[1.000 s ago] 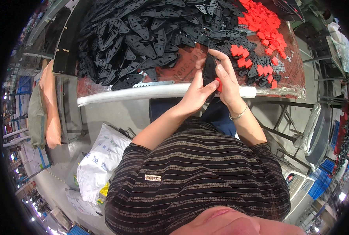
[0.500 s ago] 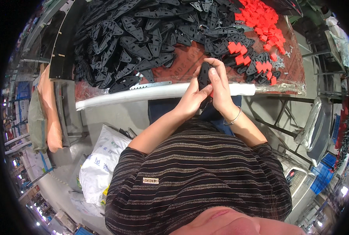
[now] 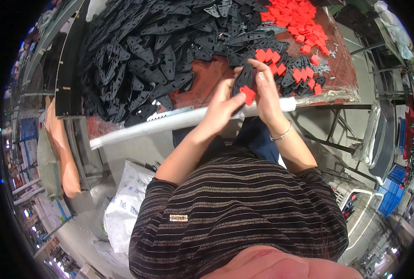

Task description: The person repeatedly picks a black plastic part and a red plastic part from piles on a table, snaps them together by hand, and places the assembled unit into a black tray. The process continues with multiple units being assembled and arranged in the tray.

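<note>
Centrally, black part (image 3: 246, 76) held over reddish tabletop (image 3: 206, 76) (white edging (image 3: 155, 128)); grey floor (image 3: 128, 149).

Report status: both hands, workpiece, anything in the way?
Left hand gripping black perforated plastic plate, thumb against red plastic tab. Right hand open alongside, contact unclear. White padded roll below hands, nothing visibly blocking.

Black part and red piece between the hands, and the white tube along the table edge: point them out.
Black part (image 3: 245, 77), head view: upper half of its face.
Red piece (image 3: 249, 95), head view: middle of its face.
White tube (image 3: 151, 126), head view: left half of its length.
</note>
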A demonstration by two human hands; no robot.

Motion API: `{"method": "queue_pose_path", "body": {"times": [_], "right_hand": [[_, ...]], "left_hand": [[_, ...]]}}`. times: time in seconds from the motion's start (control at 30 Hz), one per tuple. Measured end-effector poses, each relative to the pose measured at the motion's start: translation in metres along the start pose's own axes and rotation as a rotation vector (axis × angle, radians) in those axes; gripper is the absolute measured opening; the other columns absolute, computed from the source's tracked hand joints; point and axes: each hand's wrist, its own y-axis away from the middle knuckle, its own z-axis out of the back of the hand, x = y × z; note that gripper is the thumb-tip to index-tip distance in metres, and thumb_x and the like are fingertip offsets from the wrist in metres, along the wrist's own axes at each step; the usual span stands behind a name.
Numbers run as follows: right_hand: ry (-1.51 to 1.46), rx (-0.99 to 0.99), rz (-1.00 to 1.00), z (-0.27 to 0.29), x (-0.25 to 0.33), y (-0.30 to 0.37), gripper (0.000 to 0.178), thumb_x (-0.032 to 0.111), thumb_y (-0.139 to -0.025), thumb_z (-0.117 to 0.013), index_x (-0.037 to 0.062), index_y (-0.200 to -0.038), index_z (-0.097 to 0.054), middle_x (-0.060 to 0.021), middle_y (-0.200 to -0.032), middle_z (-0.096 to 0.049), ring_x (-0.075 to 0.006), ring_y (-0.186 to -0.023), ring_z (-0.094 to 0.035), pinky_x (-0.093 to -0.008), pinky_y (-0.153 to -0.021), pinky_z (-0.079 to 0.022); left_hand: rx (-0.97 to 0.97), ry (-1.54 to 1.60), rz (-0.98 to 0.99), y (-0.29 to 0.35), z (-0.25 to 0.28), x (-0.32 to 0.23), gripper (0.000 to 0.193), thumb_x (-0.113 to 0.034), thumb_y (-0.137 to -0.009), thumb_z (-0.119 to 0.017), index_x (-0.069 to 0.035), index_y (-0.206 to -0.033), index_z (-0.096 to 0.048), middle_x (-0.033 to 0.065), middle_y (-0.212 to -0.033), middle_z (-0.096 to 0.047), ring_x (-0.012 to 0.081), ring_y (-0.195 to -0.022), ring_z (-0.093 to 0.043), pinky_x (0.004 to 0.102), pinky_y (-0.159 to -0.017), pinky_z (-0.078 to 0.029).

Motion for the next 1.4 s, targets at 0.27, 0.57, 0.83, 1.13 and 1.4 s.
{"method": "queue_pose_path", "body": {"times": [0.27, 0.57, 0.83, 1.13, 1.4], "right_hand": [[0.010, -0.337, -0.039, 0.044, 0.032, 0.010, 0.047, 0.020, -0.095, -0.046, -0.0001, -0.135, -0.032, -0.0174, -0.137, -0.037, -0.0262, -0.126, -0.040, -0.0392, -0.103, -0.034], [0.100, -0.382, -0.058, 0.030, 0.010, 0.017, 0.068, 0.020, -0.087, -0.059, -0.0029, -0.140, -0.025, -0.0206, -0.143, -0.029, -0.0277, -0.134, -0.027, -0.0347, -0.109, -0.022], [0.313, -0.422, -0.027, 0.039, -0.020, -0.003, 0.072, 0.015, -0.085, -0.060, 0.0001, -0.143, -0.021, -0.0178, -0.143, -0.027, -0.0257, -0.130, -0.031, -0.0351, -0.105, -0.029], [0.256, -0.574, 0.074, 0.032, -0.024, -0.026, 0.080, 0.017, -0.076, -0.068, 0.0017, -0.139, -0.022, -0.0224, -0.128, -0.033, -0.0315, -0.118, -0.037, -0.0391, -0.105, -0.029], [0.390, -0.740, 0.059, 0.024, -0.026, -0.062, 0.107, 0.034, -0.067, -0.078, -0.0079, -0.140, -0.012, -0.0336, -0.136, -0.030, -0.0434, -0.127, -0.031, -0.0445, -0.106, -0.027]], "left_hand": [[-0.067, -0.266, 0.009, -0.100, -0.006, -0.031, 0.056, -0.022, -0.085, -0.065, 0.002, -0.129, -0.040, 0.0076, -0.114, -0.056, 0.0124, -0.094, -0.056, 0.0248, -0.077, -0.046], [-0.068, -1.448, -0.198, -0.150, -0.032, -0.008, 0.080, -0.037, -0.062, -0.077, 0.005, -0.124, -0.048, 0.0225, -0.122, -0.049, 0.0350, -0.115, -0.048, 0.0395, -0.096, -0.041], [0.003, -1.656, -0.118, -0.152, -0.041, -0.006, 0.090, -0.040, -0.060, -0.078, -0.002, -0.132, -0.041, 0.0158, -0.133, -0.043, 0.0346, -0.120, -0.044, 0.0492, -0.096, -0.039], [0.119, -1.488, -0.083, -0.171, -0.031, -0.010, 0.086, -0.055, -0.070, -0.068, 0.005, -0.128, -0.046, 0.0202, -0.134, -0.043, 0.0360, -0.121, -0.044, 0.0381, -0.100, -0.038], [0.033, -0.593, 0.357, -0.168, -0.029, -0.026, 0.063, -0.052, -0.092, -0.042, -0.003, -0.132, -0.043, 0.0144, -0.135, -0.043, 0.0248, -0.127, -0.034, 0.0395, -0.106, -0.023]]}}
